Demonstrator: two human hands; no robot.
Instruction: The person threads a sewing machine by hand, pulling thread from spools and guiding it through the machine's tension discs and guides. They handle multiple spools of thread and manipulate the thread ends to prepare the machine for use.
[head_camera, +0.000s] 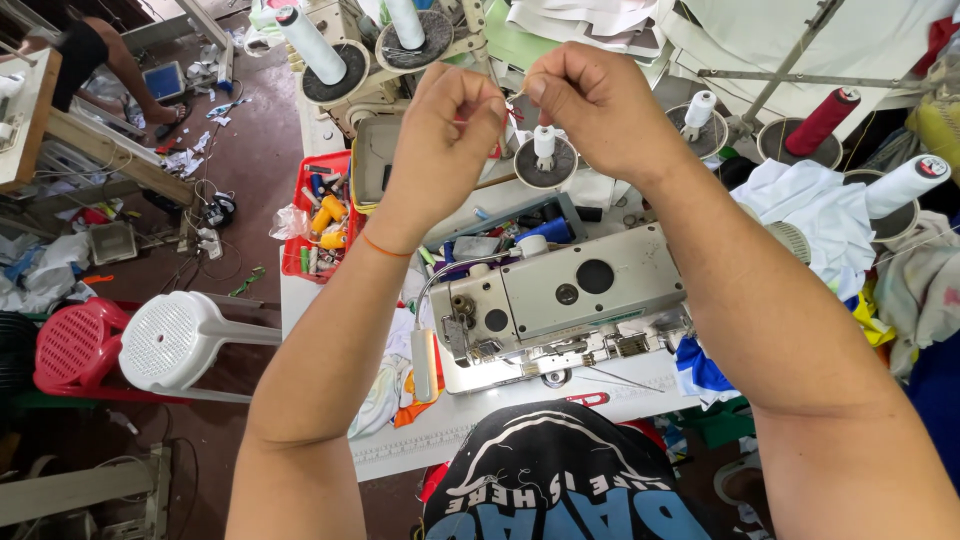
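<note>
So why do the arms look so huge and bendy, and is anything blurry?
Head view: the wide lens stretches things near the edges, so the forearms balloon towards the bottom. The left hand and right hand look sharp, as does the grey metal sewing machine; soft daylight, no harsh glare. The thin thread they pinch is too fine to see clearly.

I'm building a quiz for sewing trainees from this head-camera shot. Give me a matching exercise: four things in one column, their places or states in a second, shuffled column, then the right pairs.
Things:
1. Grey industrial sewing machine
2. White plastic stool
3. Red plastic basket
4. Left hand

Places or states:
A. Lying on its side on the floor
B. Raised, fingers pinched, close to the right hand
C. On the table below both forearms
D. At the table's left edge, full of small thread spools

Pairs: 1-C, 2-A, 3-D, 4-B
</note>
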